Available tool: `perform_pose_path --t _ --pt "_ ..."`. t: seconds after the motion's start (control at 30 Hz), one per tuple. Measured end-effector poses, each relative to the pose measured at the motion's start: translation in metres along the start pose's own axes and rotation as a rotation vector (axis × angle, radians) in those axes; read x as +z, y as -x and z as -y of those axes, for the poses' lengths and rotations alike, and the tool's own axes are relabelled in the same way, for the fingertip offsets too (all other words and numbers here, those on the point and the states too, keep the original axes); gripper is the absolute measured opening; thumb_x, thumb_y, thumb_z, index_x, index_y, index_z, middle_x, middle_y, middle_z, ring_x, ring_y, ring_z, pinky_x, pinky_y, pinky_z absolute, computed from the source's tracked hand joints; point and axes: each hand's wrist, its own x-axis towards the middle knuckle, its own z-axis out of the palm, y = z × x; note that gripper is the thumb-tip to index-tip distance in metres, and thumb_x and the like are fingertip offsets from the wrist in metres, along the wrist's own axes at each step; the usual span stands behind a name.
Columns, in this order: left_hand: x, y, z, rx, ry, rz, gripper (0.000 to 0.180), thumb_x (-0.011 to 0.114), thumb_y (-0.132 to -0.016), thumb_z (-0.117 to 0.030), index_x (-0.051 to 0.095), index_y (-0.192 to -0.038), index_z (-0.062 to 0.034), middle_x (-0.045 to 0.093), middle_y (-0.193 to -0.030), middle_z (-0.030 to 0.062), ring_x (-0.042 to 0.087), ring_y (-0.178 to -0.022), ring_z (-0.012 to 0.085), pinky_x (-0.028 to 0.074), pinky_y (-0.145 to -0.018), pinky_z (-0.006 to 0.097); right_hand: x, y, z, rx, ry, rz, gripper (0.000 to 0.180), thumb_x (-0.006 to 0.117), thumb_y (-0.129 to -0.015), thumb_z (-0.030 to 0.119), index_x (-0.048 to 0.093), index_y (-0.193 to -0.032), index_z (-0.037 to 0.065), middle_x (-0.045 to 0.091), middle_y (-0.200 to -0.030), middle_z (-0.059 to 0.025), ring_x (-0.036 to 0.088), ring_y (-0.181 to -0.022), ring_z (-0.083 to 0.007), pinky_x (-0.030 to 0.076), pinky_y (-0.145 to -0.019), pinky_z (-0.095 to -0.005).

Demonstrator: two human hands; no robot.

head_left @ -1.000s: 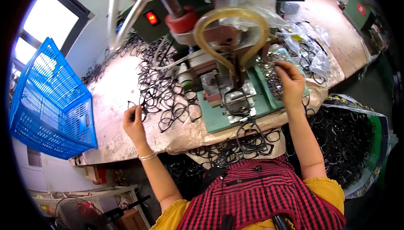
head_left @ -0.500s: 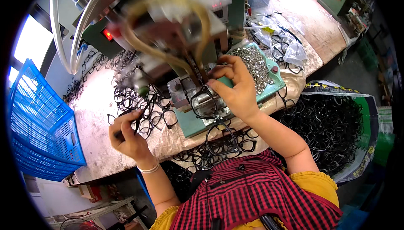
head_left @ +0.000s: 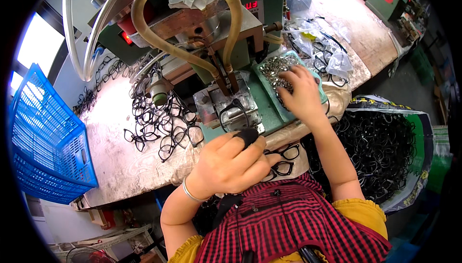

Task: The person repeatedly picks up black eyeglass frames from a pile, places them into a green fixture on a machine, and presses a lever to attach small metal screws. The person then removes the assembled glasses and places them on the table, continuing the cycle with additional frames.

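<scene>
The right hand (head_left: 302, 93) lies over a green tray of small silver metal parts (head_left: 274, 68), its fingers bent down into the heap; whether they pinch a piece cannot be told. The left hand (head_left: 230, 163) hovers near the person's chest, fingers curled loosely together, a black cot on one fingertip (head_left: 248, 136). Just beyond those fingertips a black eyeglass frame (head_left: 234, 113) sits in the machine's metal fixture (head_left: 226, 105). Left of the fingers, loose black frames (head_left: 161, 128) litter the worn bench (head_left: 120, 162).
</scene>
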Motion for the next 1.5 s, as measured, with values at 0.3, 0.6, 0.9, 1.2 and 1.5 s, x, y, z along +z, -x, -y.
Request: perform_pose_path --t 0.3,0.6,0.9,1.2,1.5 --pt "0.004 0.002 0.003 -0.015 0.028 0.036 0.036 0.086 -0.073 -0.024 0.052 -0.07 -0.0118 0.071 -0.085 0.0017 0.055 -0.057 0.0134 0.041 -0.048 0.028 0.014 0.011 -0.026 -0.124 -0.095 -0.061 0.014 0.074 -0.078 0.014 0.071 -0.091 0.009 0.066 -0.116 -0.0126 0.057 -0.123 -0.0348 0.05 -0.094 -0.0451" --pt "-0.012 0.064 -0.029 -0.264 0.046 -0.101 0.024 0.079 -0.079 -0.018 0.067 -0.095 -0.0052 0.072 -0.112 0.0125 0.071 -0.1 0.0302 0.058 -0.083 0.039 0.026 -0.007 -0.056 -0.12 -0.119 -0.091 0.018 0.068 -0.081 0.0 0.071 -0.099 0.003 0.071 -0.098 -0.0147 0.068 -0.094 -0.0331 0.053 -0.085 -0.041" --pt "-0.106 0.176 0.094 -0.956 -0.546 -0.133 0.013 0.075 -0.084 -0.011 0.072 -0.096 -0.0044 0.071 -0.105 0.0131 0.064 -0.097 0.031 0.051 -0.086 0.037 0.011 -0.009 -0.055 0.165 -0.298 0.012 0.012 0.066 -0.091 0.008 0.068 -0.101 0.001 0.07 -0.087 -0.0136 0.068 -0.079 -0.0233 0.052 -0.076 -0.0321" --pt "-0.072 0.304 0.168 -1.408 -0.57 0.294 0.016 0.071 -0.086 -0.024 0.077 -0.097 -0.0124 0.074 -0.095 0.0098 0.069 -0.086 0.0286 0.054 -0.076 0.04 0.01 -0.001 -0.045 0.393 -0.688 -0.08 0.016 0.066 -0.094 0.008 0.071 -0.108 0.001 0.073 -0.094 -0.0026 0.065 -0.086 -0.0091 0.05 -0.081 -0.0244" --pt "-0.116 0.251 0.192 -1.686 0.395 -0.864 0.03 0.072 -0.094 -0.032 0.062 -0.092 -0.0039 0.067 -0.082 0.0077 0.069 -0.072 0.0184 0.058 -0.057 0.027 0.029 0.004 -0.037 0.535 -1.052 -0.207 0.018 0.069 -0.092 0.006 0.074 -0.109 0.002 0.073 -0.102 -0.0033 0.064 -0.093 -0.0099 0.048 -0.085 -0.0224"
